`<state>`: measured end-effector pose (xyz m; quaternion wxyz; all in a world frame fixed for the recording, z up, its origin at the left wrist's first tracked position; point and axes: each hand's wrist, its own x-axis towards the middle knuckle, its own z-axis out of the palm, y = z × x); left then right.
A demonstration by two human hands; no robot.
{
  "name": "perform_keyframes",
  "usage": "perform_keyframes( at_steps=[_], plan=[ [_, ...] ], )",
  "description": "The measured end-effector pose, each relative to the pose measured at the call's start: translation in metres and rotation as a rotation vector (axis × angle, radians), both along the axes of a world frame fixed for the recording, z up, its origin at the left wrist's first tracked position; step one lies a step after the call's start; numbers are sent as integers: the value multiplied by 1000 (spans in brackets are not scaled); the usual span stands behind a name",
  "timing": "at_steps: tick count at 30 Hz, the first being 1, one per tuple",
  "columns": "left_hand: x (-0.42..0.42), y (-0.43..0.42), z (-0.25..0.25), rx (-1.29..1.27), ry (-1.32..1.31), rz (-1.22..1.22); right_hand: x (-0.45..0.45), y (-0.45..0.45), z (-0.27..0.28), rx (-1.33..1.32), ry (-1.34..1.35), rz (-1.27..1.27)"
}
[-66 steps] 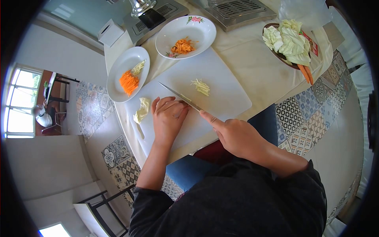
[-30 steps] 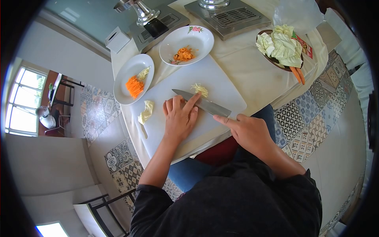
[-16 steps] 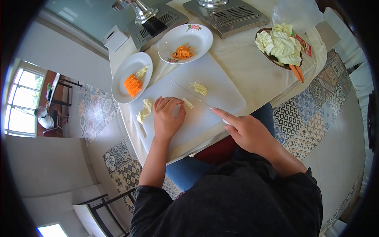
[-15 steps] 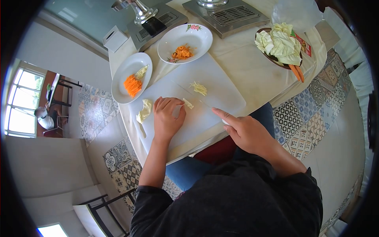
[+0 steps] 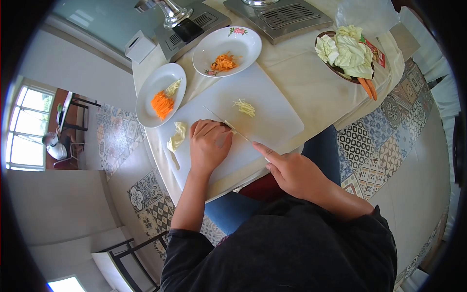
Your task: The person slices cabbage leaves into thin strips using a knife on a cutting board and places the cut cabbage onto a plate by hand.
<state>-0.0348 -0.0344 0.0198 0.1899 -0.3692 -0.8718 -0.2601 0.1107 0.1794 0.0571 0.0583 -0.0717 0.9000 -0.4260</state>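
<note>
My right hand (image 5: pixel 296 174) is closed round the handle of a knife (image 5: pixel 243 136), its index finger stretched along the blade's back. The blade lies edge-down at a small pale cabbage piece (image 5: pixel 230 127) on the white cutting board (image 5: pixel 272 104). My left hand (image 5: pixel 210 146) rests on the board with curled fingertips pressed on that piece, beside the blade. Beyond the knife sits a small pile of shredded cabbage (image 5: pixel 244 108). A folded cabbage leaf (image 5: pixel 177 136) lies left of my left hand, near the board's handle slot.
An oval plate (image 5: pixel 142 97) holds shredded carrot and cabbage; a flowered plate (image 5: pixel 249 47) holds carrot strips. At the right are a bowl of cabbage leaves (image 5: pixel 351 53) and carrots (image 5: pixel 368 89). Metal stands (image 5: pixel 287 19) are at the back. A person (image 5: pixel 57 147) sits far left.
The knife and my right hand have moved left and toward me, bringing the blade against the cabbage piece. My left fingertips have shifted slightly right over it.
</note>
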Motion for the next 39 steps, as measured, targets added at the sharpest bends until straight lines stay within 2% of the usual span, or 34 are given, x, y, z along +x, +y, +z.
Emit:
perform_keyframes(
  at_steps=[16, 25, 28, 34, 39],
  plan=[
    [2, 2, -2, -23, -19, 31, -1, 1, 3, 26, -34, 4],
    [4, 2, -2, -74, -14, 43, -6, 2, -7, -46, 37, -5],
    [4, 1, -4, -89, -4, 43, -12, 6, 14, -34, -134, 17],
    [5, 3, -4, -101, 16, 56, -21, 7, -1, -81, -64, 18],
    [9, 6, -2, -130, 67, 92, -18, 11, 7, -99, -132, 20]
  ],
)
